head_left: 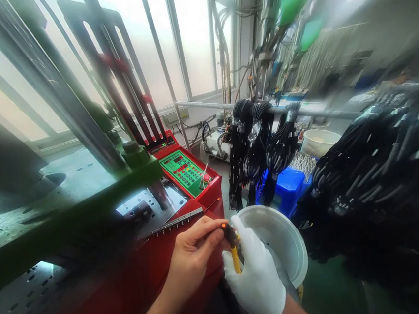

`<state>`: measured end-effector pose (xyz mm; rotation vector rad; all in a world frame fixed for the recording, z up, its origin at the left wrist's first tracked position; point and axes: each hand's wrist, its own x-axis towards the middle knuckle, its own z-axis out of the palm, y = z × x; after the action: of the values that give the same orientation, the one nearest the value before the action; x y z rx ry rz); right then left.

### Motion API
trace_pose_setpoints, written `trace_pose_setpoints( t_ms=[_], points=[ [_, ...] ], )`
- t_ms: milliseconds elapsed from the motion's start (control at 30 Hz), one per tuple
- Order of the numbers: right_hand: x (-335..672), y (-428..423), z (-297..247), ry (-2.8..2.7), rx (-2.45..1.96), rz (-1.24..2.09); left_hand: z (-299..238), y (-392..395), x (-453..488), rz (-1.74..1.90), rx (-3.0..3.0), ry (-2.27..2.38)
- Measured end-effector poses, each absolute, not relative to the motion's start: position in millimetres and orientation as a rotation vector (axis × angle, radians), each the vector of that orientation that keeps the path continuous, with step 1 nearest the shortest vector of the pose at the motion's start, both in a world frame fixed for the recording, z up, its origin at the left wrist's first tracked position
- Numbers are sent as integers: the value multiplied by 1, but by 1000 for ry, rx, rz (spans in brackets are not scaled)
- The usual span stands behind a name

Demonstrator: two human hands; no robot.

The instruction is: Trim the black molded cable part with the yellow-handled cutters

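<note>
Head view, writing: control panel (183, 172) print too small for us to read.
Yellow-handled tool (236, 260): near white tub (292, 239), long axis slanting, dark head up-left.
Left hand (193, 249): bare fingers pinching orange-tipped piece (224, 225).
Right hand (255, 277): gloved fingers round yellow-handled tool.

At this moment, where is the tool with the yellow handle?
In the head view, the yellow-handled tool is below and right of centre, in the gloved right hand, beside the left hand.

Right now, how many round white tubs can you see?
2: a near tub beyond the gloved right hand, a far tub between hanging black cords. Others may be hidden.
</note>
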<state>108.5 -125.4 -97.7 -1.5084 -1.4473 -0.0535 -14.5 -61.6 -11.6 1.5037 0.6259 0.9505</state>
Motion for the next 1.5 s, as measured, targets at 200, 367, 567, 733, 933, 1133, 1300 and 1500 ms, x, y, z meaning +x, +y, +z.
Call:
trace_pose_setpoints(
  t_ms=[200,367,567,733,933,1133,1300,1500],
  points=[
    [108,-124,-101,-1447,-1405,148,-13,-61,-16,962,1513,656],
    [106,-123,-95,-1418,-1396,284,-17,-59,-15,969,1463,675],
    [104,-123,-85,-1385,-1351,528,-17,-56,-18,988,1457,803],
    [108,-127,-65,-1294,-1345,1057,-17,-53,-19,967,1392,849],
    [121,-133,-60,-1267,-1234,1616,-21,-48,-21,879,1185,788],
    [124,-133,-45,-1417,-1375,1033,-22,-47,-22,962,1238,827],
    [123,-128,-54,-1513,-1564,535,-21,-45,-24,1054,1330,839],
    [120,-125,-59,-1597,-1638,385,-17,-47,-22,1118,1412,887]
  ],
)
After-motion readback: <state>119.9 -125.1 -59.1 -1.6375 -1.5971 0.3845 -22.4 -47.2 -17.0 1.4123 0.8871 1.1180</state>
